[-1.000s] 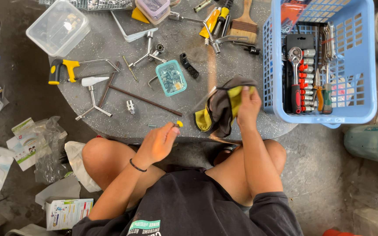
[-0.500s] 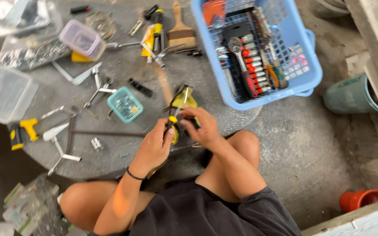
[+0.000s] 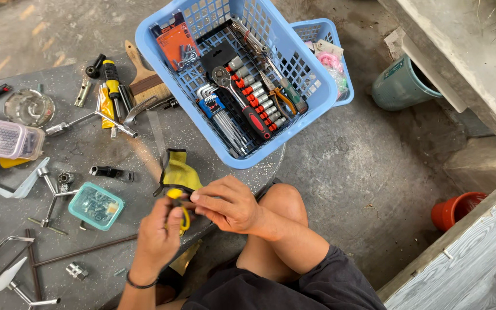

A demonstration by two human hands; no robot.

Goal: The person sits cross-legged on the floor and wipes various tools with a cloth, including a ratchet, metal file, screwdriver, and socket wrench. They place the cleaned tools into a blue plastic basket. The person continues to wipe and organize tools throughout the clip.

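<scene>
Fingers, left hand [image 3: 157, 238]: curled tight around a small yellow-handled tool [image 3: 177, 202], gripping it near its yellow top.
Fingers, right hand [image 3: 229, 205]: pinched narrow onto the same tool from the 3 o'clock side, thumb and forefinger meeting at its upper end.
Yellow-handled tool: held between both hands just over the near edge of the desk [image 3: 7, 189], at about 6 o'clock from the basket.
Yellow and black glove [image 3: 179, 171]: lies on the desk just beyond the hands, at 12 o'clock from them, touching or nearly touching the fingertips.
Blue basket [image 3: 162, 80]: sits at 1 o'clock from the hands, overhanging the desk edge; it holds a red-handled ratchet [image 3: 242, 100], a rail of sockets, hex keys and pliers.
Teal box [image 3: 96, 206]: small, clear-lidded, at 9 o'clock from the left hand, well apart from it.
Clear plastic box [image 3: 4, 138]: at 10 o'clock, by the far left edge.
Wristband: dark, on the left wrist.
Knee: bare, under the right forearm.
</scene>
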